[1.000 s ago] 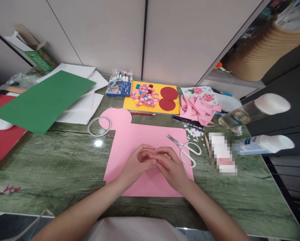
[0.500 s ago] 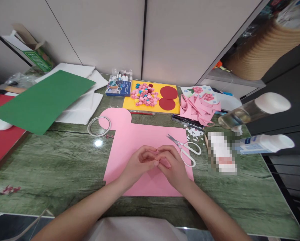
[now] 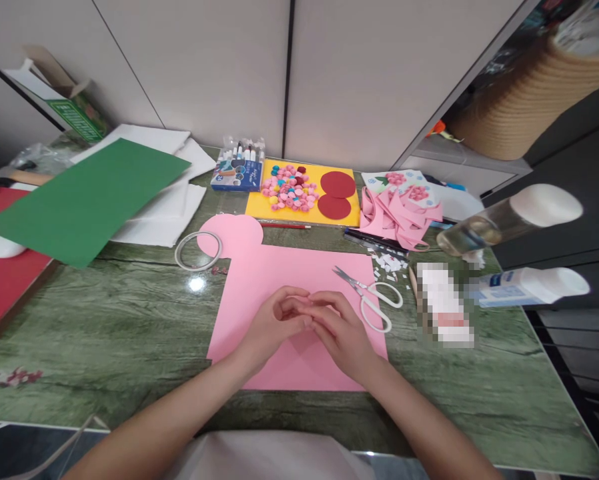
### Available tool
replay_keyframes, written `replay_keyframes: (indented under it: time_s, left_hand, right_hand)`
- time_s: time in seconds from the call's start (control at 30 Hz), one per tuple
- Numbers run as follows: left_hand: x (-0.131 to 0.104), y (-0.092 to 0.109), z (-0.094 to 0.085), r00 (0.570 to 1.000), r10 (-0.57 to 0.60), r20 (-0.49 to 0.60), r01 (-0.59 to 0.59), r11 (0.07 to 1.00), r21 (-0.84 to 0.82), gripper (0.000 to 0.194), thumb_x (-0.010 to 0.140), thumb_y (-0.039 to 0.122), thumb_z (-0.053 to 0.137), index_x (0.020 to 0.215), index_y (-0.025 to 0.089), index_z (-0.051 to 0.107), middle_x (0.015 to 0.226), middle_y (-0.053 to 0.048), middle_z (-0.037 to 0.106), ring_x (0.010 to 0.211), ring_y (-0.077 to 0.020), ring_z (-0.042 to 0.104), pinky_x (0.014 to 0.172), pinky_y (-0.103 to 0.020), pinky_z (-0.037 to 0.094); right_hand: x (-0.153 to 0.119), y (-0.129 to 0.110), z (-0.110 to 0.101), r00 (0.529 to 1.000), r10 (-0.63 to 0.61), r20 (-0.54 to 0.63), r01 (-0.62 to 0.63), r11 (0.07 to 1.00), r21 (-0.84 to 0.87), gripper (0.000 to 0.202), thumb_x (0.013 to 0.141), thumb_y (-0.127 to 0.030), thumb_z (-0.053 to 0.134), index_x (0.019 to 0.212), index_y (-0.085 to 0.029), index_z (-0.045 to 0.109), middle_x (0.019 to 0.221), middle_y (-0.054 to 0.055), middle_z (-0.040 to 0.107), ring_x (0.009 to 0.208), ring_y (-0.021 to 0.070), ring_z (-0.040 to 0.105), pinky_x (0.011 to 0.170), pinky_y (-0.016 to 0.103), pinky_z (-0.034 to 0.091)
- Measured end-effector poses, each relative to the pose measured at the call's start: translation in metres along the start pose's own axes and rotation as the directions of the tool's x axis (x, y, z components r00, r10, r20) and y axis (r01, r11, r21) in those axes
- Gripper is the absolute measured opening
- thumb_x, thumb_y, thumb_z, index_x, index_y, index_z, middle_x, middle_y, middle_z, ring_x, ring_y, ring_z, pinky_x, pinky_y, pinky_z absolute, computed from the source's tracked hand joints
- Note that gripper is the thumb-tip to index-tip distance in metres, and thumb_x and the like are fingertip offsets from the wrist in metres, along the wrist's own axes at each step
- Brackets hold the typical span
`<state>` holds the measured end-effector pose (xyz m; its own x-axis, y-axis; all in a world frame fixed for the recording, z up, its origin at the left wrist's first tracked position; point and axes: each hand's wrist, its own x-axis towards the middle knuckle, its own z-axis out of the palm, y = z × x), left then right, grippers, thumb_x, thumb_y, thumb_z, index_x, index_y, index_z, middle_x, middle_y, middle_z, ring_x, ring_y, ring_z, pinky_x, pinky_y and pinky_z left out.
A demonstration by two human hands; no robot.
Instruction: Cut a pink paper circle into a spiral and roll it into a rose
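Observation:
My left hand (image 3: 279, 323) and my right hand (image 3: 343, 332) meet fingertip to fingertip over a large pink paper sheet (image 3: 289, 267). The fingers of both are bent and pinched together; whatever they hold, if anything, is too small or hidden to make out. White-handled scissors (image 3: 374, 300) lie on the sheet just right of my right hand, blades partly apart. Beyond the sheet's far left corner are pink paper circles (image 3: 239, 233), with a roll of tape (image 3: 178, 257) overlapping one.
Behind stands a yellow sheet (image 3: 307, 215) with a pile of colored buttons (image 3: 289, 189) and dark red circles (image 3: 337, 183). Pink scraps (image 3: 397, 217), white bits (image 3: 390, 261), a clear bottle (image 3: 499, 223) and a white bottle (image 3: 524, 287) lie right. Green paper (image 3: 89, 200) lies left.
My fingers have shifted slightly against each other, the right fingers now straighter and covering the gap at the fingertips. Everything on the table stays in place.

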<state>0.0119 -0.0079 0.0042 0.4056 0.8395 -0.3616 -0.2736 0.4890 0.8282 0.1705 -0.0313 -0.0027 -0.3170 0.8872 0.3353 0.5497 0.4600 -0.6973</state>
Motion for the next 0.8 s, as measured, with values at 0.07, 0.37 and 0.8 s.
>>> replay_keyframes:
  time_s: [0.07,0.37,0.8]
  left_hand:
    - [-0.0007,-0.0007,-0.0004,1.000,-0.002,0.004,0.002,1.000,-0.016,0.031,0.068,0.021,0.070,0.096,0.019,0.056,0.081,-0.001,0.066,0.081,-0.0150,0.060,0.077,-0.028,0.042]
    - [-0.0024,-0.0025,-0.0031,0.999,0.008,0.037,-0.006,0.999,-0.041,0.029,0.071,0.016,0.067,0.098,0.019,0.055,0.079,-0.001,0.065,0.078,-0.0125,0.059,0.075,-0.025,0.042]
    - [-0.0005,-0.0032,0.0007,1.000,0.015,0.003,-0.015,1.000,-0.007,0.028,0.069,0.019,0.070,0.093,0.018,0.054,0.075,0.000,0.065,0.075,-0.0127,0.059,0.073,-0.025,0.043]
  right_hand:
    - [-0.0004,0.0008,0.0005,0.999,0.021,-0.041,-0.022,1.000,-0.017,0.030,0.087,-0.016,0.048,0.111,-0.030,0.058,0.103,0.006,0.054,0.100,0.0191,0.055,0.084,0.037,0.051]
    - [-0.0021,0.0037,0.0022,0.991,0.091,-0.096,-0.092,0.996,-0.010,0.012,0.082,-0.016,0.056,0.090,-0.026,0.058,0.098,0.004,0.053,0.096,0.0192,0.054,0.083,0.037,0.049]
    - [0.0004,0.0008,0.0006,0.993,0.098,-0.066,-0.097,0.995,0.014,0.011,0.080,-0.016,0.060,0.087,-0.024,0.057,0.098,0.004,0.053,0.097,0.0185,0.054,0.084,0.035,0.048]
